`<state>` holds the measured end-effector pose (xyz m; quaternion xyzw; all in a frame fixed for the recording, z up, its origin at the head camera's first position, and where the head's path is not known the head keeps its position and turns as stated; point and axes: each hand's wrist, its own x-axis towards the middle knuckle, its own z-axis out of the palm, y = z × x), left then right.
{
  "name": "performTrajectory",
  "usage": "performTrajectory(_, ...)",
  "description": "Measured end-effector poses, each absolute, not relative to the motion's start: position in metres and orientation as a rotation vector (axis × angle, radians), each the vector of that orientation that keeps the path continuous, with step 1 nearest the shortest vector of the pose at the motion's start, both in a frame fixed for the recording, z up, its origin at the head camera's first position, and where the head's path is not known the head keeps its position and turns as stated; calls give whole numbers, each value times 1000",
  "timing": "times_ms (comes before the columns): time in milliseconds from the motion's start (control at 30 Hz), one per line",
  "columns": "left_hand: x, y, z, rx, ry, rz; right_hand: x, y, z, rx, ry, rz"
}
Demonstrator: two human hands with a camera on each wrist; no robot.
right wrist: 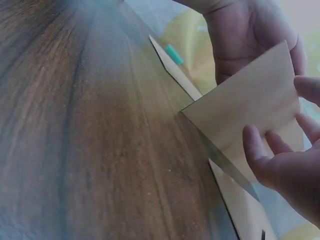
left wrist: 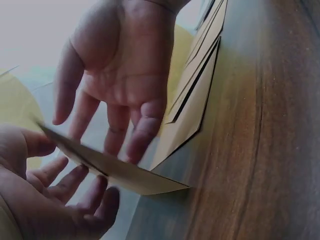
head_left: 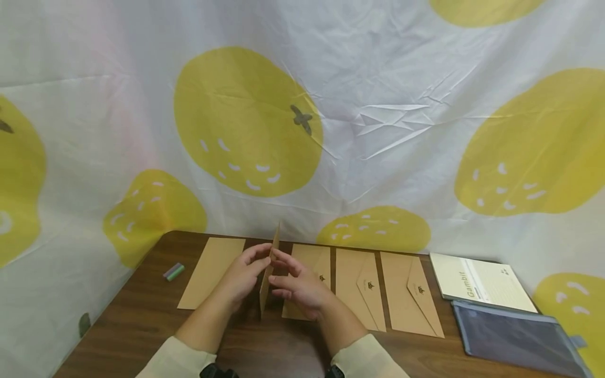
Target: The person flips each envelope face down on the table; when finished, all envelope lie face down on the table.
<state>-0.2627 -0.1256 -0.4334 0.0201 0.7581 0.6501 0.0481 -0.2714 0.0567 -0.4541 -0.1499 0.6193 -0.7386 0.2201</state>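
A kraft-paper envelope (head_left: 266,294) stands on edge between the two hands, its lower edge close to the tabletop. The left hand (head_left: 238,281) rests loosely bent fingers on the left face, where a flap line shows in the left wrist view. On the plain right face lie the fingertips of the right hand (right wrist: 295,165), fingers spread. Neither hand visibly wraps round the envelope. Left of the hands a plain-faced envelope (head_left: 208,278) lies flat. To the right, three more lie in a row with crown prints: one partly hidden by the right hand, a middle envelope (head_left: 352,273) and an outer envelope (head_left: 399,294).
A notebook marked Gambit (head_left: 496,281) lies at the right, with a blue translucent pouch (head_left: 515,338) in front. Two small sticks, one green (head_left: 176,273) and one purple, are near the left edge. A fruit-print curtain (head_left: 378,173) hangs behind the wooden table (head_left: 269,352).
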Motion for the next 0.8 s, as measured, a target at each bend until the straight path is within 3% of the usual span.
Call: performTrajectory(800, -278, -168, -442, -90, 2417, 2035, -271, 60, -463, -255, 1642, -2049)
